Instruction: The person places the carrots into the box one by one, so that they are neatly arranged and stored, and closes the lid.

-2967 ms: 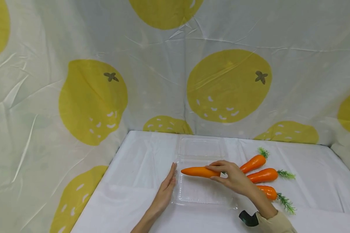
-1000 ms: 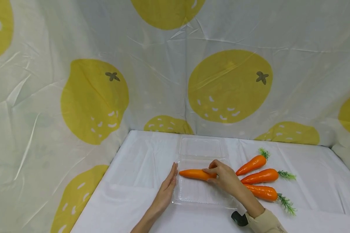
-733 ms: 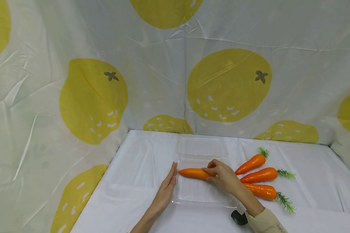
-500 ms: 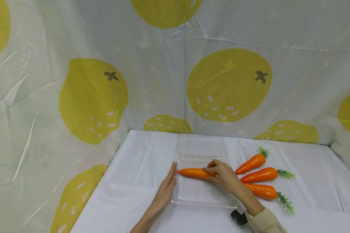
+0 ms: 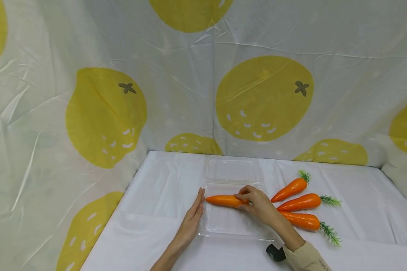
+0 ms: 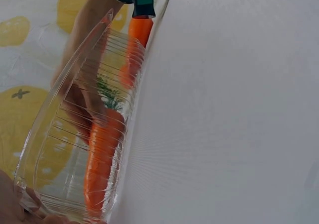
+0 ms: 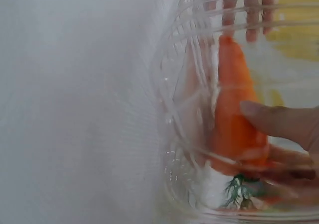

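My right hand (image 5: pixel 260 206) pinches an orange carrot (image 5: pixel 222 200) by its thick end, thumb on the near side. The carrot lies crosswise in the far half of a clear plastic clamshell container (image 5: pixel 235 237), tip pointing left. In the right wrist view the carrot (image 7: pixel 234 94) and its green top (image 7: pixel 241 190) show through the transparent wall. Along the container's left side rests my left hand (image 5: pixel 190 221), fingers straight. The left wrist view shows the carrot (image 6: pixel 102 159) down at the container's floor. The container's lid (image 5: pixel 232 170) is folded back flat behind it.
To the right of the container lie an upper carrot (image 5: pixel 289 189), a middle carrot (image 5: pixel 301 202) and a lower carrot (image 5: pixel 302 221), tips toward it, green tops outward. A dark device (image 5: pixel 275 253) sits at my right wrist. A white cloth (image 5: pixel 149 229) covers the table; a lemon-print curtain (image 5: pixel 179 86) stands behind.
Since three seconds ago, my right hand has lowered the carrot into the container and shifted it slightly left. Over the last second hands and carrot barely move. The left hand stays at the container's side.
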Motion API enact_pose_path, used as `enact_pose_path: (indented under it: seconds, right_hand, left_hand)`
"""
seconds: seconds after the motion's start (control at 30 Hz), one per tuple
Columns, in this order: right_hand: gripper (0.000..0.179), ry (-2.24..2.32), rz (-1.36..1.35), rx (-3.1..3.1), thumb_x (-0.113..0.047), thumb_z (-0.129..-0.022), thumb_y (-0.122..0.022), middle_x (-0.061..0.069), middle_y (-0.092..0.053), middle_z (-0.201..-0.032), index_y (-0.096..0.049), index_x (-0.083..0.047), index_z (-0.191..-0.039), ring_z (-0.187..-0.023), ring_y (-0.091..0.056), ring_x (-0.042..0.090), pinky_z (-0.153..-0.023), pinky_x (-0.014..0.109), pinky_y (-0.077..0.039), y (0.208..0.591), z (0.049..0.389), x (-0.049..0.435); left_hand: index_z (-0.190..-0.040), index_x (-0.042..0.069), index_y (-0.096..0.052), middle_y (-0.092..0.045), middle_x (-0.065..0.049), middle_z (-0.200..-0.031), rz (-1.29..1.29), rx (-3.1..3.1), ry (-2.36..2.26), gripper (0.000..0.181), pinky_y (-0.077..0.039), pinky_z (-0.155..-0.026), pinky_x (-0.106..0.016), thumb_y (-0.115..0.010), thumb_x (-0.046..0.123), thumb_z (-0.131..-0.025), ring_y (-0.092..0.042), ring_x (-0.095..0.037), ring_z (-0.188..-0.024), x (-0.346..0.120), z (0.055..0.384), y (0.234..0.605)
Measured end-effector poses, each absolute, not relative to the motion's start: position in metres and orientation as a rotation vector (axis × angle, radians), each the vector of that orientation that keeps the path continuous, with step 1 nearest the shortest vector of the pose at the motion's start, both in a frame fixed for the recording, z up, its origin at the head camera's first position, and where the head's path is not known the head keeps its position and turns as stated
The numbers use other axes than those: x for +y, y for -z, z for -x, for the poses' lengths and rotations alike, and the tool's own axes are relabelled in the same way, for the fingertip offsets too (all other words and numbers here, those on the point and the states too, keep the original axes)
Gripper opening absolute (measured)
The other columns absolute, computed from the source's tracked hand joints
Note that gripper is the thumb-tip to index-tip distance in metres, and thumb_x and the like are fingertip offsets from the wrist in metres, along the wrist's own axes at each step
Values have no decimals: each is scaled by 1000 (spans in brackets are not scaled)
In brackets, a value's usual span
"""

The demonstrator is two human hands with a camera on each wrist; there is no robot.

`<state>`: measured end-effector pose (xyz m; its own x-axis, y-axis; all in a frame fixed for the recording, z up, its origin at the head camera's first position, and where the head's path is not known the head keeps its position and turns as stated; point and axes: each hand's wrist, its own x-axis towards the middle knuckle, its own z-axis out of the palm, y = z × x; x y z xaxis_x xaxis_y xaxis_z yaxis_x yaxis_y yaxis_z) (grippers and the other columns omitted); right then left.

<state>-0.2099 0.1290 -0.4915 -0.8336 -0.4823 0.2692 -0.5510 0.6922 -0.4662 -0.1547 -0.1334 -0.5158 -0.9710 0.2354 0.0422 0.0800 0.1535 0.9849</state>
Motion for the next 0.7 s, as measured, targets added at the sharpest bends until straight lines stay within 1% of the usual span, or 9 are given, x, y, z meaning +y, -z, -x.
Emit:
enact_pose_path:
  seconds: [0.13,0.47,0.6,0.7]
  right_hand:
    - [35,-766,-851,-2765,-10,-84,-85,2,-68,-110,-79,-8,-118,-99,-65,21,-88,40,-61,491,207,127]
    - [29,-767,-932,-2658,-10,-83,-86,1,-71,-108,-80,-9,-112,-97,-68,20,-87,39,-62,490,208,127]
    - [30,-807,-967,-2548,-9,-82,-87,1,-73,-108,-80,-8,-111,-99,-70,21,-87,39,-63,489,210,126]
    - [32,-825,-977,-2469,-9,-81,-88,1,-74,-109,-80,-9,-112,-100,-71,21,-86,40,-63,486,211,126]
  left_hand:
    - [-167,10,-4,-6,-8,-176,-325,2284,-1949,57,-12,-128,-49,-26,19,-116,-11,-33,-162,-134,154,513]
    - [-167,11,-2,-4,-5,-176,-305,2264,-1948,57,-12,-128,-50,-25,21,-116,-12,-32,-162,-133,154,515]
    - [-167,11,-3,-5,-5,-176,-295,2269,-1946,58,-13,-128,-49,-26,22,-116,-13,-31,-162,-133,154,515]
    - [-167,11,-3,-6,-5,-176,-296,2283,-1940,58,-14,-129,-44,-27,23,-116,-14,-31,-162,-134,154,515]
